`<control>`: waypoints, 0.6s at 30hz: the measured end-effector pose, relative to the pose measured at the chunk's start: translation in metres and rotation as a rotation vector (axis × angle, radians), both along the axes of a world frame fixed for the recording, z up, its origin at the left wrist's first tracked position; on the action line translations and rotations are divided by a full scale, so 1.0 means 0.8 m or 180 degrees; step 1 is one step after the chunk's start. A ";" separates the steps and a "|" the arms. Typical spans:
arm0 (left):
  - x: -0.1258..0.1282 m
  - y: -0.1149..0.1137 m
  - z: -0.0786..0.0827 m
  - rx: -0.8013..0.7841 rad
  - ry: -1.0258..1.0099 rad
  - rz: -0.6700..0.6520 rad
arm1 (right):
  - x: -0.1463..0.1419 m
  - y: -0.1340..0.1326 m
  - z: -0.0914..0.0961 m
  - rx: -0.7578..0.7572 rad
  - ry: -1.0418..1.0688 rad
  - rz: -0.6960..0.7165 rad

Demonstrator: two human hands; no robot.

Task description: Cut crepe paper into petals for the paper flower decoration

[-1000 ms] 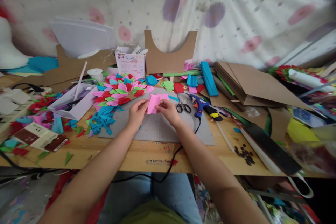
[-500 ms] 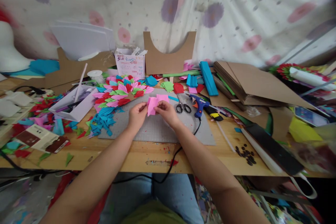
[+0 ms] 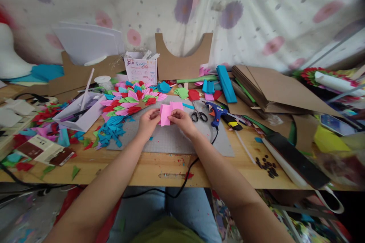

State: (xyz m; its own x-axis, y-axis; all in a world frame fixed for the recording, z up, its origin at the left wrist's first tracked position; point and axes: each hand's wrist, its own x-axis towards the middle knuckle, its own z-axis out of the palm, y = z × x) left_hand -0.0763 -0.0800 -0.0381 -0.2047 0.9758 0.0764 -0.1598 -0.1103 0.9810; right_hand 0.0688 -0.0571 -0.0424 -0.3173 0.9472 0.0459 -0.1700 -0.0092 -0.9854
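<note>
Both my hands pinch a small pink paper piece (image 3: 165, 114) over the grey cutting mat (image 3: 171, 140). My left hand (image 3: 147, 123) grips its left edge with closed fingers. My right hand (image 3: 182, 121) grips its right edge the same way. Another pink paper (image 3: 176, 105) lies flat on the mat just behind. A round paper flower of pink, red, green and blue petals (image 3: 131, 98) sits at the mat's far left corner, with a heap of blue paper scraps (image 3: 111, 130) beside it.
Black scissors (image 3: 199, 115) and a blue glue gun (image 3: 217, 113) lie right of my hands, the gun's cord running off the wooden table's front edge (image 3: 159, 176). Brown cardboard sheets (image 3: 273, 91) are stacked at the right. A white tray (image 3: 80, 112) stands at the left.
My hands and the pink paper have stayed in nearly the same place; the fingers have shifted slightly along the paper's edges.
</note>
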 end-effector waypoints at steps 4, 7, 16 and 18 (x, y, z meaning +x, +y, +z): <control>-0.001 -0.001 0.001 0.0471 0.0233 0.0116 | -0.002 -0.001 0.000 0.0038 -0.0050 -0.0012; 0.000 -0.002 0.002 0.0584 0.0493 0.0110 | -0.003 0.000 -0.001 0.0099 -0.0065 -0.0013; 0.002 -0.008 0.012 0.0681 0.0376 -0.0021 | -0.002 0.000 -0.003 0.0323 -0.0056 -0.0068; 0.002 -0.008 0.010 0.0607 0.0352 -0.0099 | -0.002 0.000 -0.001 0.0318 -0.0063 -0.0071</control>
